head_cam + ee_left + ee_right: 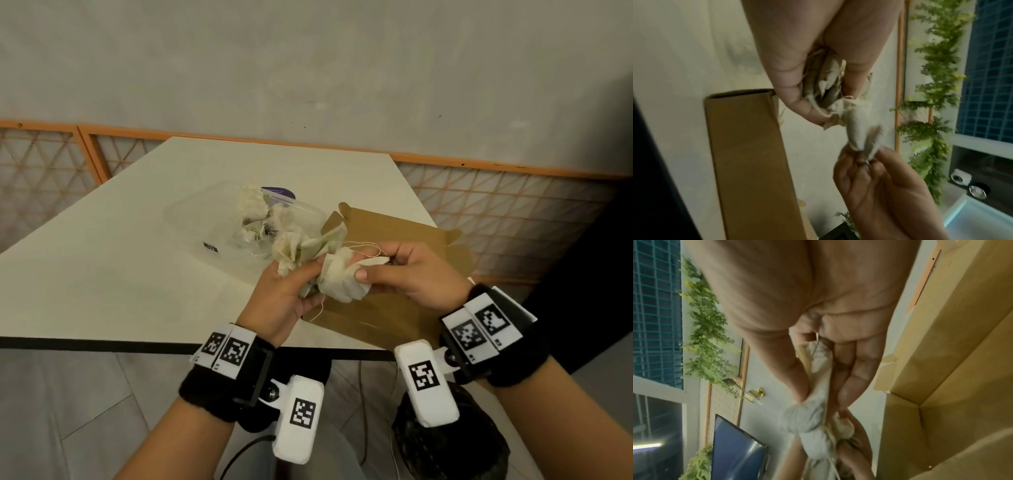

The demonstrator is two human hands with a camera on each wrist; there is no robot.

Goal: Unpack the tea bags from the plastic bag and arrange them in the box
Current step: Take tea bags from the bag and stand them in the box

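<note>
Tea bags (pixel 305 251), crumpled off-white pouches with thin strings, sit bunched in the left hand (pixel 284 301), fingers curled round them. The right hand (pixel 411 274) pinches one tea bag (pixel 342 277) above the brown cardboard box (pixel 394 308). More lie in the clear plastic bag (pixel 191 212) on the counter (pixel 102 274); its labels are unreadable.

Purple label (pixel 278 193) on the plastic bag (pixel 191 219): you can see print, too small to read.
Small dark sticker (pixel 210 247) on the same bag: you get marks only, no legible words.
Wrist-band tags (pixel 234 352): black-and-white square code patterns, with no letters or numbers you can read.
</note>
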